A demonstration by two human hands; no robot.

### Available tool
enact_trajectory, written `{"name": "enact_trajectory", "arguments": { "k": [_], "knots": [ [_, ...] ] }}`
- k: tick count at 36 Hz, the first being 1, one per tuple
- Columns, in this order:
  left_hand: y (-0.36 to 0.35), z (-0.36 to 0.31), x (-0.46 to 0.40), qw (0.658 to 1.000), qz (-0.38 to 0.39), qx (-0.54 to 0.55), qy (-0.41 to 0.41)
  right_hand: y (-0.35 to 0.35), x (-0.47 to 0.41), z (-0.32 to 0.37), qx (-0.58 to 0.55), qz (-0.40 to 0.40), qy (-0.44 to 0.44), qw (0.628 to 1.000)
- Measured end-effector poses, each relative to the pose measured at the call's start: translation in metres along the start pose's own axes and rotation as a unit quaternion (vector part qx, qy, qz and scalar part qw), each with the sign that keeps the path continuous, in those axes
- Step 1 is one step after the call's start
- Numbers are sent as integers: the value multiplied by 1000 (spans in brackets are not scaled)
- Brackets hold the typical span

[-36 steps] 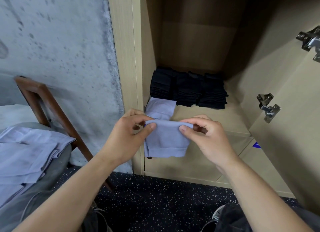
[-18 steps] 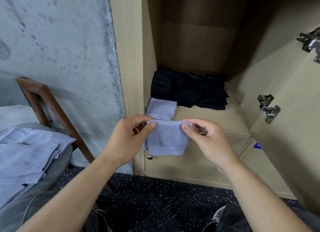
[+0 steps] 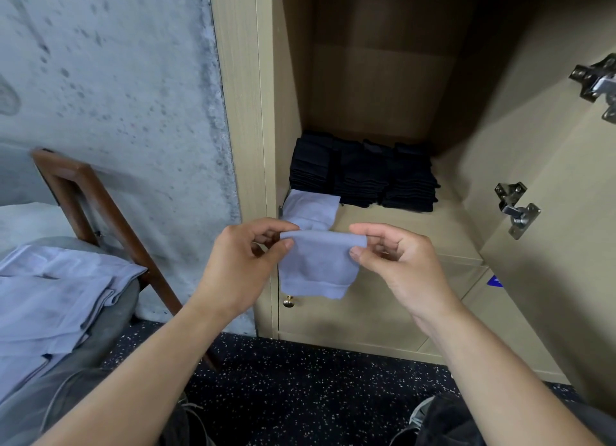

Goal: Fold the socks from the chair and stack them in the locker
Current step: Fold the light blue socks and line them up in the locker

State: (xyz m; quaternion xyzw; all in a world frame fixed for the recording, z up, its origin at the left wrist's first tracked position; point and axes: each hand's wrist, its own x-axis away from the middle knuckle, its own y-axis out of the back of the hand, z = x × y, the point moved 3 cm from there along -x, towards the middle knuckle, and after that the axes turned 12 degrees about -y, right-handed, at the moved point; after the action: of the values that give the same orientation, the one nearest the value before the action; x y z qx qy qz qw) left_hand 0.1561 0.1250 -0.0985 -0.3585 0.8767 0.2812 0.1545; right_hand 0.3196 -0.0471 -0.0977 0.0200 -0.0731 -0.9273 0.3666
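A folded light-blue sock (image 3: 318, 265) hangs in front of the locker, held by its top fold. My left hand (image 3: 243, 265) pinches its left corner between thumb and fingers, and my right hand (image 3: 393, 262) pinches its right corner. Just behind it, another folded light-blue sock (image 3: 313, 209) lies at the front left of the locker shelf (image 3: 433, 225). Rows of folded black socks (image 3: 363, 175) fill the back of that shelf. More light-blue socks (image 3: 56, 289) lie flat in a pile on the chair (image 3: 96, 199) at the left.
The locker's open door (image 3: 550, 245) with metal hinges (image 3: 516, 209) stands at the right. A lower cabinet door with a small brass knob (image 3: 288, 301) is below the shelf. A grey concrete wall is at the left, dark speckled floor (image 3: 300, 379) below.
Both hands have stayed pinching the sock's top corners and have risen slightly toward the shelf; the sock hangs a little shorter and tidier than before.
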Motion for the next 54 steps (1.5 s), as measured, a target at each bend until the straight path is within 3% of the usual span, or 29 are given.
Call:
{"name": "enact_trajectory", "arguments": {
  "k": [10, 15, 18, 24, 32, 35, 40, 45, 50, 54],
  "knots": [
    [-2, -9, 1, 1000, 18, 12, -11, -5, 2, 4, 34, -6, 50, 998],
    [-10, -14, 2, 994, 27, 109, -7, -7, 4, 9, -20, 29, 49, 998],
    [-16, -14, 5, 991, 25, 135, -1, -7, 5, 11, -60, 9, 47, 997],
    [-30, -13, 11, 991, 44, 120, 28, -4, 6, 12, -144, -49, 26, 988],
    [-32, -10, 12, 990, 52, 112, 65, -5, 8, 11, -160, -40, -12, 986],
    [-32, -10, 10, 989, 38, 131, 65, -5, 6, 9, -143, -20, -48, 988],
    [-27, -12, 8, 982, 2, 177, 68, -10, 10, 10, -110, 110, -83, 984],
    [-24, -12, 6, 969, -23, 230, 83, -14, 12, 10, -69, 158, -95, 980],
    [-25, -13, 6, 967, -8, 238, 93, -17, 13, 5, -30, 162, -97, 982],
    [-34, -13, 8, 969, 44, 220, 105, -11, 4, -2, -30, 95, -84, 992]
  ]
}}
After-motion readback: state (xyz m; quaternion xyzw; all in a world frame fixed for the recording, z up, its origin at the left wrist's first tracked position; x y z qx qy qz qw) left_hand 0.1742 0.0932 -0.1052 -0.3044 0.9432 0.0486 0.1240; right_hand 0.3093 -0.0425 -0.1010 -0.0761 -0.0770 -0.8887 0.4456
